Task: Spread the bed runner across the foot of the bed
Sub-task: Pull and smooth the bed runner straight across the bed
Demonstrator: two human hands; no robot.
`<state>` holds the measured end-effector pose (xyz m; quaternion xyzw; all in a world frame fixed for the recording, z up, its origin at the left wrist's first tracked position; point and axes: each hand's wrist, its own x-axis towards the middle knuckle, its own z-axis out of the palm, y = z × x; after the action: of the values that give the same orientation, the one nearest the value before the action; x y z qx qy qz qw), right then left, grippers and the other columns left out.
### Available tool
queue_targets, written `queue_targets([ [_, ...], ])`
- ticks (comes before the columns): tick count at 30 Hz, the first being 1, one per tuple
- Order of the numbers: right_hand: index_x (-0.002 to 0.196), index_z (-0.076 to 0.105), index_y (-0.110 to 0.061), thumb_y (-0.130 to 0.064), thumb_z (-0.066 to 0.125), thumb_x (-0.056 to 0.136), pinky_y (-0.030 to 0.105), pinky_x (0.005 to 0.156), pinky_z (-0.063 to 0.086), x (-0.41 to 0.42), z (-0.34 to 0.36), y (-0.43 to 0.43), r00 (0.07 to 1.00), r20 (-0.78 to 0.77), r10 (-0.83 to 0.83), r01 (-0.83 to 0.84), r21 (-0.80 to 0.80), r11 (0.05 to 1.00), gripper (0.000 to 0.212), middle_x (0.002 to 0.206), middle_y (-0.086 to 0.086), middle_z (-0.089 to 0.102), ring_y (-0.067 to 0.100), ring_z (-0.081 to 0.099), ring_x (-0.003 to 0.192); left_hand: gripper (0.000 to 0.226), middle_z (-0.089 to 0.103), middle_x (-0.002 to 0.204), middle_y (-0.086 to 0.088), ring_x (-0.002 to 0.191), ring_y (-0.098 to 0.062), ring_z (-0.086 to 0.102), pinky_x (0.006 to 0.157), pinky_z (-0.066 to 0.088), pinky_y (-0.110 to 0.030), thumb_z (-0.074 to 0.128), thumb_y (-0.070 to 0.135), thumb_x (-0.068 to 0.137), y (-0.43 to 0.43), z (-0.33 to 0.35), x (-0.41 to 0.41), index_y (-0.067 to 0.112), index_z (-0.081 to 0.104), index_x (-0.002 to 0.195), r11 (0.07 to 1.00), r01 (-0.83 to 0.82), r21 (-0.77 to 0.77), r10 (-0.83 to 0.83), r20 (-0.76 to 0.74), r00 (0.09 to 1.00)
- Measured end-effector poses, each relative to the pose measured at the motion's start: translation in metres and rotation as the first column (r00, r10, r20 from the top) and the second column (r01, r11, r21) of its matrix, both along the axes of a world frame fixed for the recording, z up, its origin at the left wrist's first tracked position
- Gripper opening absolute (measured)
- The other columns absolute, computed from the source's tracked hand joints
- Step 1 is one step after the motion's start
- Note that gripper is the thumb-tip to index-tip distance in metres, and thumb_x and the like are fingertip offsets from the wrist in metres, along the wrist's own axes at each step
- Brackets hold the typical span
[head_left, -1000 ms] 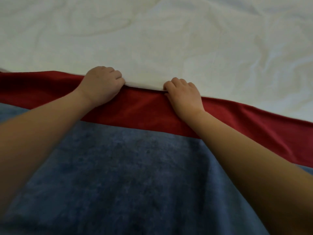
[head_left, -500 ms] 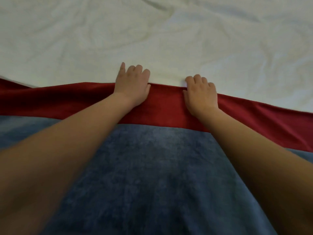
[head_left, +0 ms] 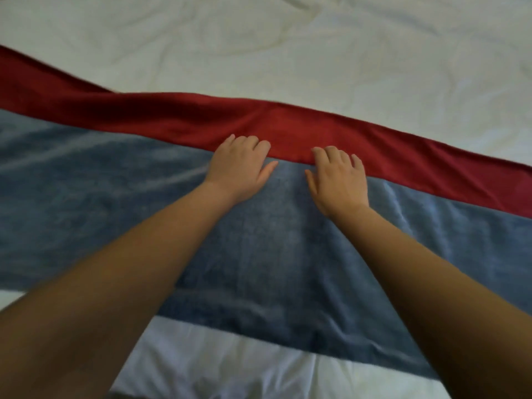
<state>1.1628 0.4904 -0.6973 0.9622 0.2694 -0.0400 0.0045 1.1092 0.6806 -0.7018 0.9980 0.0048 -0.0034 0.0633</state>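
Hands: left hand (head_left: 240,165) and right hand (head_left: 339,180) lie flat, fingers relaxed, pressing the bed runner (head_left: 259,254), gripping nothing.
Runner: stretched across the white bedding (head_left: 288,53) (ends out of view).
Progress: mostly spread, I judge; wrinkles left to smooth.

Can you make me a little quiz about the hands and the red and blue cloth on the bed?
1. True or false: the left hand grips the bed runner in a tight fist.
2. Which colour is the runner's far band? A green, B red, C yellow.
3. Fill in: the sheet under the runner is ____.
Key: 1 false, it lies flat on the cloth, like the right hand; 2 B; 3 white.
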Motion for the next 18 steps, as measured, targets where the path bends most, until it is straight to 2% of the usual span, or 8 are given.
queue_targets([
  [5,0.132,0.042,-0.016,-0.038,0.042,0.094,0.048,0.107,0.027,-0.086,-0.002,-0.017,0.996,-0.091,0.021,-0.022,-0.012,1.000,0.044,0.127,0.007,0.050,0.027,0.046,0.117,0.040,0.060,0.107,-0.011,0.101,-0.032,0.055,0.090,0.037,-0.042,0.039,0.044,0.093,-0.013,0.007,-0.087,0.013,0.056,0.110,1.000,0.001,0.019,-0.001,-0.027,1.000],
  [11,0.129,0.047,-0.016,-0.037,0.045,0.093,0.046,0.101,0.033,-0.189,-0.014,-0.043,0.996,-0.087,0.032,-0.032,0.007,0.999,0.042,0.123,0.007,0.053,0.029,0.049,0.112,0.035,0.060,0.104,-0.011,0.096,-0.032,0.055,0.082,0.039,-0.041,0.038,0.042,0.094,-0.032,0.005,-0.181,0.014,0.056,0.107,0.999,-0.013,0.041,0.016,-0.073,0.997],
  [13,0.115,0.055,-0.012,-0.029,0.054,0.089,0.044,0.087,0.041,-0.220,-0.018,-0.049,0.997,-0.057,0.060,-0.059,0.029,0.998,0.031,0.108,0.010,0.057,0.031,0.054,0.097,0.029,0.060,0.098,-0.010,0.090,-0.032,0.056,0.074,0.040,-0.041,0.043,0.036,0.093,-0.040,0.003,-0.209,0.013,0.058,0.101,1.000,-0.004,0.008,0.005,-0.046,0.999],
  [15,0.091,0.060,-0.008,-0.016,0.065,0.079,0.040,0.067,0.043,-0.246,-0.021,-0.054,0.993,-0.014,0.115,-0.113,0.079,0.990,0.015,0.085,0.012,0.057,0.031,0.054,0.075,0.016,0.060,0.086,-0.011,0.078,-0.033,0.057,0.063,0.040,-0.040,0.050,0.023,0.090,-0.047,0.000,-0.238,0.010,0.059,0.091,0.998,0.041,-0.040,-0.042,-0.015,0.999],
  [18,0.078,0.061,-0.008,-0.006,0.074,0.066,0.034,0.055,0.041,-0.275,-0.029,-0.060,0.970,-0.008,0.243,-0.240,0.139,0.961,0.018,0.069,0.010,0.057,0.029,0.054,0.059,0.002,0.058,0.069,-0.011,0.059,-0.032,0.055,0.048,0.038,-0.036,0.061,0.008,0.078,-0.053,-0.008,-0.274,0.008,0.060,0.077,0.986,0.166,-0.035,-0.167,-0.045,0.985],
])
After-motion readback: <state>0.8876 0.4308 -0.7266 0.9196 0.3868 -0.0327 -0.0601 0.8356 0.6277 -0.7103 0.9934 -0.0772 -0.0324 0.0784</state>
